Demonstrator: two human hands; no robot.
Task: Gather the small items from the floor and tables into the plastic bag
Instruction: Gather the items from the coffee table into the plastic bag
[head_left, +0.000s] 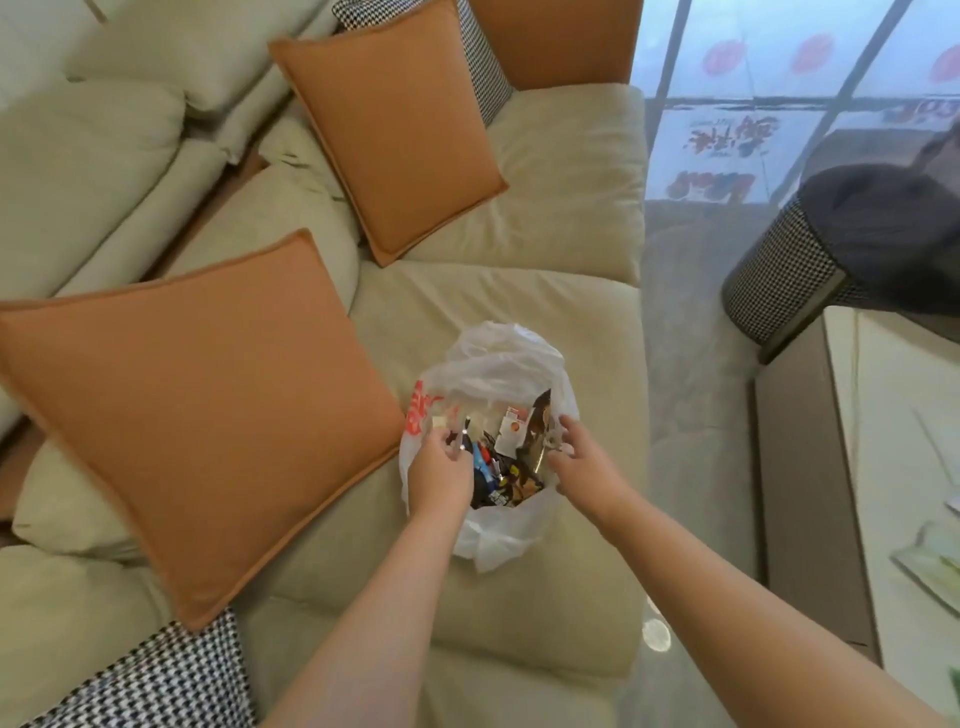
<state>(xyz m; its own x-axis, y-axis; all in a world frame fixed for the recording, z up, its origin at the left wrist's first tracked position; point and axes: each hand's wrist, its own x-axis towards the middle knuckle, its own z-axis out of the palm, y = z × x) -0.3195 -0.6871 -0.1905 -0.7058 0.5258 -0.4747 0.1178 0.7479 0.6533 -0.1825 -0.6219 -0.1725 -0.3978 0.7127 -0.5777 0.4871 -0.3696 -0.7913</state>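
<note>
Between hands: white plastic bag on sofa seat cushion, mouth spread. Left hand pinches near-left rim, right hand grips right rim, likely keeping opening wide. Small items piled inside (wrappers, packets, details unclear). Orange pillow just left of left hand.

I can't make out the small items inside the plastic bag; they're a blurred jumble, half covered by my left hand and right hand. My fingertips sink into crumpled film, so their grip is unclear. The nearest orange cushion hides the sofa seat beneath, and the white table runs off the right edge
</note>
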